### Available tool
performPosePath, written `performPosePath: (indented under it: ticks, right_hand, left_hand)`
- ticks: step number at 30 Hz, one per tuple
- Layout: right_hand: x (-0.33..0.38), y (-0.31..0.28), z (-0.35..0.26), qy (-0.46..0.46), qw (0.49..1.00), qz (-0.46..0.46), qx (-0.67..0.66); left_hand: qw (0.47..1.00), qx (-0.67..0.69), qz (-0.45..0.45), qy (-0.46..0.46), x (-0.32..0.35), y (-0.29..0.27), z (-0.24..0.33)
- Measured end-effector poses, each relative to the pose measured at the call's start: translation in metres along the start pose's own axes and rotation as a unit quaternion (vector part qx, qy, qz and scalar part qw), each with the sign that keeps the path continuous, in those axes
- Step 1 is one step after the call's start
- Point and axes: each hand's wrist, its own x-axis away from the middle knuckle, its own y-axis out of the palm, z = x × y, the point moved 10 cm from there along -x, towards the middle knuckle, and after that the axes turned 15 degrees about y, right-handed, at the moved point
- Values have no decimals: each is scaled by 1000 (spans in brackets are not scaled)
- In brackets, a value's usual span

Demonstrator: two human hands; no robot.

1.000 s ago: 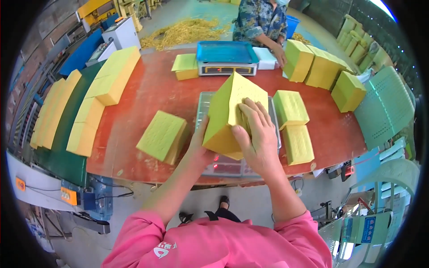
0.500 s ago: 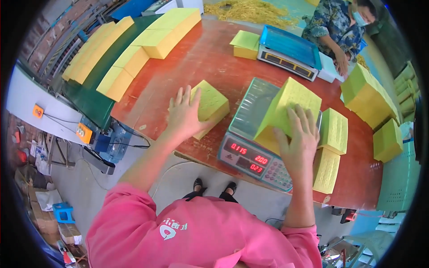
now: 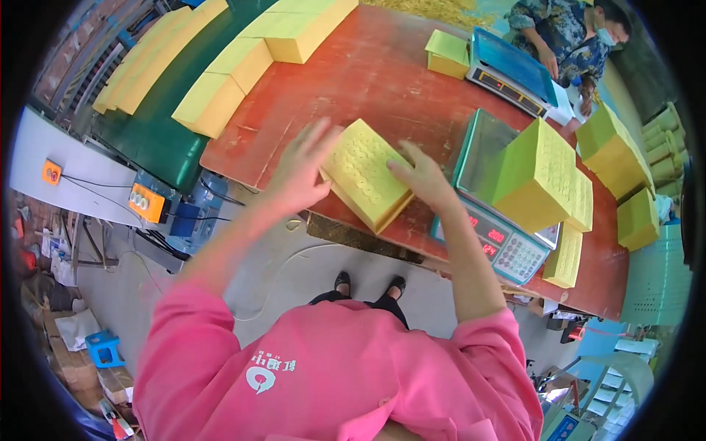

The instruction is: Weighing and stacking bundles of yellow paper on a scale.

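Left hand (image 3: 298,173) and right hand (image 3: 421,176), both grips spread flat, press opposite sides of a yellow paper stack (image 3: 365,174) lying at the near edge of the red bench (image 3: 382,73). Just right, a digital scale (image 3: 500,242) carries a taller yellow stack (image 3: 535,176) on its pan. Beyond, a second scale (image 3: 511,70).

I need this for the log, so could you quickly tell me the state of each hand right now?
Left hand: open, fingers spread, on the left edge of the yellow paper stack.
Right hand: open, fingers on the stack's right edge.
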Motion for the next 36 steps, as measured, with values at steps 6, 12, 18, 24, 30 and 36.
performPosePath:
  ticks: [6,12,18,24,30,36]
  right_hand:
    - [49,42,12,56,997,23,-51]
    - [107,80,8,85,991,100,-20]
    - [145,74,18,111,979,105,-137]
    - [186,-9,-21,8,981,129,-146]
    - [172,-172,11,32,906,120,-405]
    - [151,-307,4,36,888,186,-420]
  left_hand:
    - [750,465,181,-435,155,87,-23]
    - [593,730,209,-267,149,130,-9]
    - [691,673,139,-225,115,75,53]
    - [716,641,158,-228,82,55,52]
    - [617,773,122,-89,-99,32,132]
    - [650,752,-43,-106,-257,62,207]
